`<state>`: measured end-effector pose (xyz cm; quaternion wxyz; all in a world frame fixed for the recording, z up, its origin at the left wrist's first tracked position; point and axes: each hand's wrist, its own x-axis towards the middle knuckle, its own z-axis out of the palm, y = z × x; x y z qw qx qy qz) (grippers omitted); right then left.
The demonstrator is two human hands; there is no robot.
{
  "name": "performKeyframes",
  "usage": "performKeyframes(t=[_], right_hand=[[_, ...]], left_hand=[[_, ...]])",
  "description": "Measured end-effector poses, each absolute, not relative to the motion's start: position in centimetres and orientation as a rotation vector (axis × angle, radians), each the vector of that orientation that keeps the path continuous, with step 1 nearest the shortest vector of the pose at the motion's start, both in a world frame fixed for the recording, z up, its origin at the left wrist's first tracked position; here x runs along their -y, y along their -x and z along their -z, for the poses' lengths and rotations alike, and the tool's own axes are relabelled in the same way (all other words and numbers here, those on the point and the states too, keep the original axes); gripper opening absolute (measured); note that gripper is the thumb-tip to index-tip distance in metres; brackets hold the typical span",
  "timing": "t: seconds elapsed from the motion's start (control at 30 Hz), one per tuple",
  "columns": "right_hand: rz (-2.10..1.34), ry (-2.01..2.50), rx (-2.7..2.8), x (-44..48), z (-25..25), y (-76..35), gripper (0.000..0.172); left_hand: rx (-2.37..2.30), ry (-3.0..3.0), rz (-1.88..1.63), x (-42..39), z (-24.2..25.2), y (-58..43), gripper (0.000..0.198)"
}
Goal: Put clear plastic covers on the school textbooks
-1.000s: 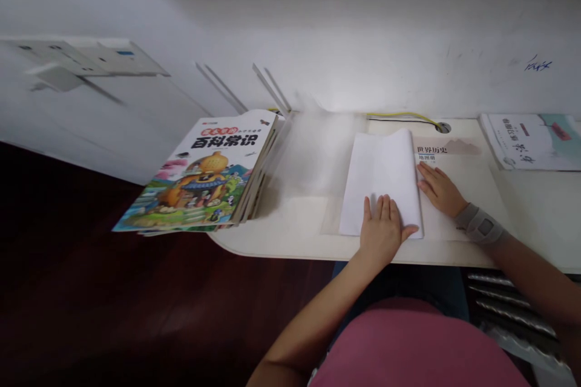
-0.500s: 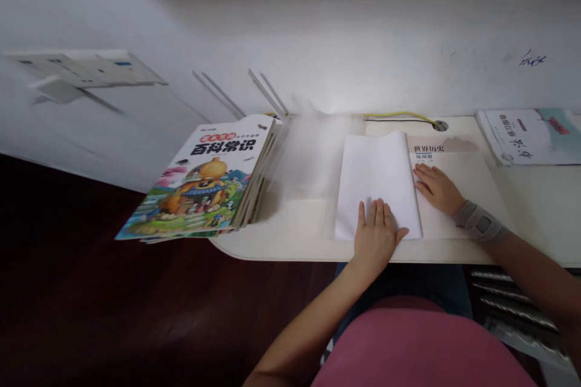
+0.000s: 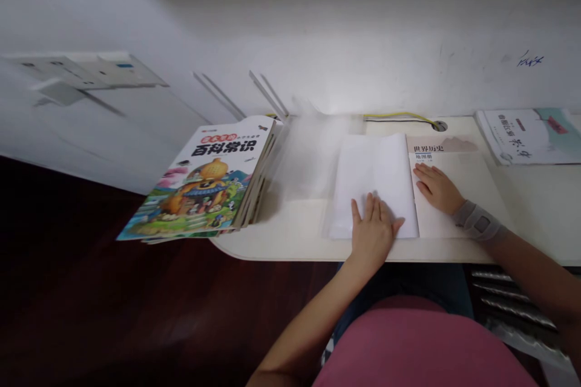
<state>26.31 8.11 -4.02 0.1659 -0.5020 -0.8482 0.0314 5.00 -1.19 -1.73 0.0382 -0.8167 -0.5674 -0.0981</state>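
My left hand (image 3: 374, 227) lies flat with fingers spread on a white sheet (image 3: 370, 175), near its lower edge. Right beside the sheet is a beige booklet (image 3: 458, 190) with Chinese print and a mountain drawing along its top. My right hand (image 3: 438, 188), with a grey band at the wrist, rests open on the booklet's left part, fingertips below the title. Whether the sheet is loose or joined to the booklet I cannot tell. Clear plastic film (image 3: 308, 157) spreads out to the left of the sheet.
A stack of books (image 3: 200, 187) with a colourful cover overhangs the desk's left end. At the back right lies another book (image 3: 526, 136). A yellow cable (image 3: 399, 113) runs along the wall into a desk hole. The white desk (image 3: 272, 248) has a rounded front corner.
My left hand has shifted slightly left, and the white sheet's right edge has moved left with it, showing a little more of the booklet. My right hand stays in place.
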Motion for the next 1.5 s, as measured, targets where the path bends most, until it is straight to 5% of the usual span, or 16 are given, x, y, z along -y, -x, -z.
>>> performKeyframes(t=[0.63, 0.9, 1.03, 1.13, 1.33, 1.5], right_hand=[[-0.047, 1.381, 2.432, -8.3, 4.4, -26.4, 0.044], [-0.118, 1.380, 2.389, -8.4, 4.4, -26.4, 0.045], [-0.160, 1.246, 2.492, -7.8, 4.2, -26.0, 0.059], [-0.113, 1.205, 2.587, -7.2, 4.2, -25.5, 0.073], [-0.202, 1.120, 2.696, -5.9, 3.8, -24.4, 0.087], [-0.369, 0.996, 2.784, -3.9, 2.5, -23.9, 0.087]], left_hand=[[1.724, 2.647, 0.079, 0.0, 2.3, -8.1, 0.082], [2.138, 2.210, 0.235, -2.9, -0.6, 0.4, 0.057], [2.542, 2.070, 0.304, -2.9, -0.5, 5.4, 0.062], [2.720, 2.271, 0.783, -2.8, -0.4, 6.8, 0.059], [2.467, 2.332, 2.520, -1.4, -5.5, 5.1, 0.050], [2.120, 2.695, 2.866, 0.6, -9.6, 0.0, 0.050]])
